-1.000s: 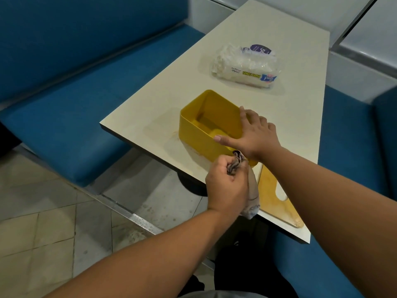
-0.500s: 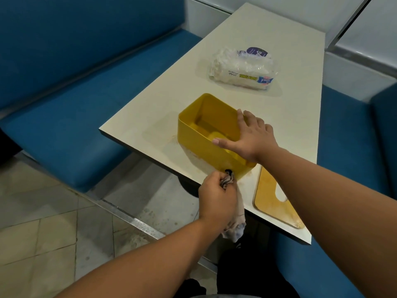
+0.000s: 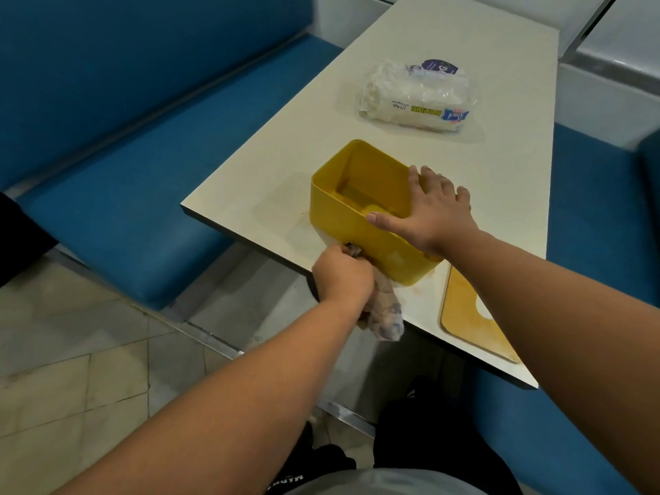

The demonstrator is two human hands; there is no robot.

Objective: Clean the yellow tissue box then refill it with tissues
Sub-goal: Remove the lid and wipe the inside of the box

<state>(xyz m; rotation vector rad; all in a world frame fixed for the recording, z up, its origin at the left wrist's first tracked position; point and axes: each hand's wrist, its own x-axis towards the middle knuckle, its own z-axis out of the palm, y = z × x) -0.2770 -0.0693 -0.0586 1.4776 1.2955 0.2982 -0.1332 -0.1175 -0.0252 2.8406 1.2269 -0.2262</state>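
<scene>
Yellow tissue box [image 3: 343, 223] under right hand [image 3: 434, 216] fingers spread, left hand [image 3: 343, 276] gripping rag [image 3: 387, 316]

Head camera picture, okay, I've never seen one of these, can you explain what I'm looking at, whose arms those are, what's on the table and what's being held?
There is no machine here. A person wears a wide-angle camera on the head, so the one picture looks forward and down along their own two arms.

The right hand rests open across the rim of a yellow tissue box, which has no lid on and holds no tissues. The left hand grips a crumpled cloth against the box's near side.

All this sits on a pale table between blue bench seats. Farther back lies a plastic-wrapped pack of paper towels. Near the table's front edge lies a flat wooden lid with a cut-out slot, partly hidden by the right arm.
</scene>
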